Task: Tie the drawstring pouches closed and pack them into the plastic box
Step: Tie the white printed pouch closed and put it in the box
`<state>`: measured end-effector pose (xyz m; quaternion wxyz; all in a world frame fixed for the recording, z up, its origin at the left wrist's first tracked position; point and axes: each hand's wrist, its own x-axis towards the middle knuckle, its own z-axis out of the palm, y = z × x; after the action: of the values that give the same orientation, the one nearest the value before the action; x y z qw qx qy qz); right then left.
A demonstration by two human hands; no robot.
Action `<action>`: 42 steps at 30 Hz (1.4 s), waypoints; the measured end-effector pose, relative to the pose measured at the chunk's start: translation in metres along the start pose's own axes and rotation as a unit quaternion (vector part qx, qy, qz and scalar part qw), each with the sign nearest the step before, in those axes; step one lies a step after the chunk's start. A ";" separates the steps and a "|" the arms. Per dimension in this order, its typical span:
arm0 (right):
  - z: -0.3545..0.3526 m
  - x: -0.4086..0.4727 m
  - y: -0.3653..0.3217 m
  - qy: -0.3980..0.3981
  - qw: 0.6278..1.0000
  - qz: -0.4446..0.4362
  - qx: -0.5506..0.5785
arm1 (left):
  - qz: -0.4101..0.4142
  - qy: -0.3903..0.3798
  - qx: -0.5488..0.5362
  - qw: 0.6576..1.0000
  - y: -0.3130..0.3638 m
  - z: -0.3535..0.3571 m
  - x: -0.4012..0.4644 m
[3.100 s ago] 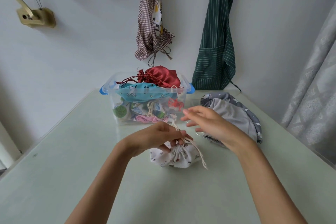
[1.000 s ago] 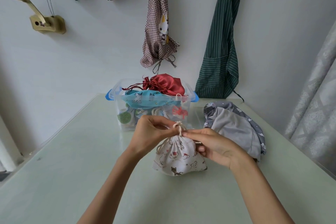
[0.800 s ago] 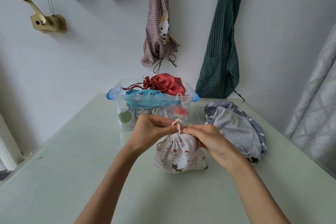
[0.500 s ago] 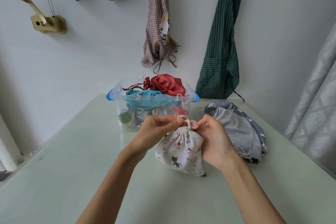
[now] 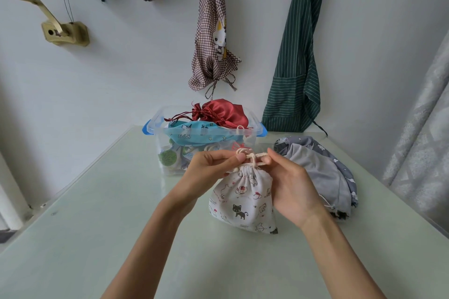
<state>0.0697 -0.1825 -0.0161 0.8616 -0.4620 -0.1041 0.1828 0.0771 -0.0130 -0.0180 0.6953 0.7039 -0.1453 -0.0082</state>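
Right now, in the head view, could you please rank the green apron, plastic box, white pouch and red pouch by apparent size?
1. green apron
2. plastic box
3. white pouch, though it is nearer the camera
4. red pouch

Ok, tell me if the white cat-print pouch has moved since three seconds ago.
Yes. The white cat-print pouch, then slumped on the table, now hangs upright from its drawstring, lifted toward the plastic box rim.

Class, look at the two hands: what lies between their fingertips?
In the head view, the pouch's knotted cream cord spans the gap between the left hand and right hand, just above the pouch's gathered neck; each hand pinches one end.
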 end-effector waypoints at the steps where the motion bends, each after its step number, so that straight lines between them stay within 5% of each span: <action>1: -0.002 0.002 0.002 0.013 1.000 -0.008 -0.003 | 0.003 -0.001 0.002 1.000 0.000 0.000 0.000; 4: -0.008 0.007 0.004 0.068 0.983 -0.088 -0.145 | 0.007 0.013 -0.002 1.000 0.000 -0.003 0.000; 8: -0.015 0.005 -0.003 0.097 0.856 -0.180 -0.475 | -0.014 0.052 0.018 0.998 -0.002 -0.010 0.003; 12: -0.005 0.003 -0.008 0.100 0.806 -0.275 -0.515 | 0.007 0.080 0.004 0.997 0.004 -0.005 0.001; 18: -0.006 0.004 -0.017 0.180 0.710 -0.417 -0.538 | 0.108 0.251 -0.063 0.960 0.017 -0.002 0.004; 21: -0.013 0.005 -0.015 0.188 0.734 -0.347 -0.553 | 0.053 0.255 -0.063 0.963 0.005 -0.001 0.004; 24: -0.025 0.005 -0.011 0.084 0.820 -0.086 -0.559 | -0.079 0.196 -0.033 0.977 -0.008 -0.012 0.004; 27: -0.033 0.004 -0.008 0.045 0.830 0.069 -0.551 | -0.143 0.151 0.050 0.977 -0.019 -0.018 0.001; 36: -0.031 0.010 0.009 0.025 0.781 0.172 -0.600 | -0.132 0.146 0.045 0.979 -0.033 -0.022 -0.001; 42: -0.029 0.007 0.004 0.027 0.835 0.154 -0.528 | -0.109 0.069 -0.176 0.976 -0.022 -0.017 0.007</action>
<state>0.0849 -0.1996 -0.0359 0.4501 -0.8615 -0.0887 0.2177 0.0917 0.0021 -0.0381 0.8117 0.5807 -0.0157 -0.0608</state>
